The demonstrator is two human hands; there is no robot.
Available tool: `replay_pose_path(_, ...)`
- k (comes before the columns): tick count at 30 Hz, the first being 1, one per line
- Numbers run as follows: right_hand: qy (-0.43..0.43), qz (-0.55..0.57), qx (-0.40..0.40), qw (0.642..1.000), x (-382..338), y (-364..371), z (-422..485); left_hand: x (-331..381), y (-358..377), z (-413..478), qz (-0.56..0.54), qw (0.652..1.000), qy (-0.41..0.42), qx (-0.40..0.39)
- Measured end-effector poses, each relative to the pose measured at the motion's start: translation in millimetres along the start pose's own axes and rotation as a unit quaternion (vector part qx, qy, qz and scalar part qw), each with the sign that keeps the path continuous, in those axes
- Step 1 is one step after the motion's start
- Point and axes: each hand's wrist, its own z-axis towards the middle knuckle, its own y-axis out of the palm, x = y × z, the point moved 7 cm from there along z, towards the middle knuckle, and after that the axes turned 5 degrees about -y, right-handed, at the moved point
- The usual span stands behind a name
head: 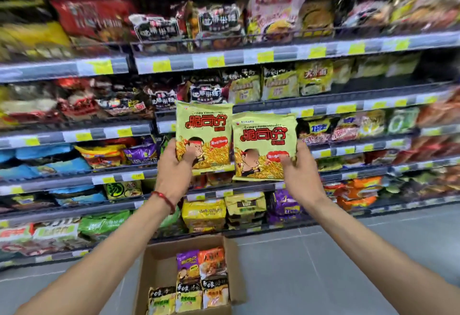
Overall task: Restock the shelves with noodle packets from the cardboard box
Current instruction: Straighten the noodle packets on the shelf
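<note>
The left hand (174, 167) holds the left packet (204, 128) upright by its lower corner. The right hand (300, 175) holds the right packet (263, 140) just beside it, to its right and a little lower. The shelving (249, 57) runs behind both hands, with stocked rows above, below and to either side. Below the hands, between the forearms, the cardboard box (159, 272) sits on the floor (298, 277) before the bottom shelf, with boxed packets (199, 282) in its right part.

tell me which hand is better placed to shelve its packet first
Left, probably: the left hand holds its green packet higher, its top above the shelf rail; the right hand holds the second packet lower.
</note>
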Motion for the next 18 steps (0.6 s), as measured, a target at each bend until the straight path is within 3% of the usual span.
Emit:
replay_pose_path(10,-0.083,0.046,0.041,0.995,-40,-142,105,155,100,34,-0.066,0.994,0.074,0.047)
replay_pose_path(18,-0.141,0.047,0.083,0.985,-87,-209,210,256,145,104,-0.113,0.983,0.136,0.040)
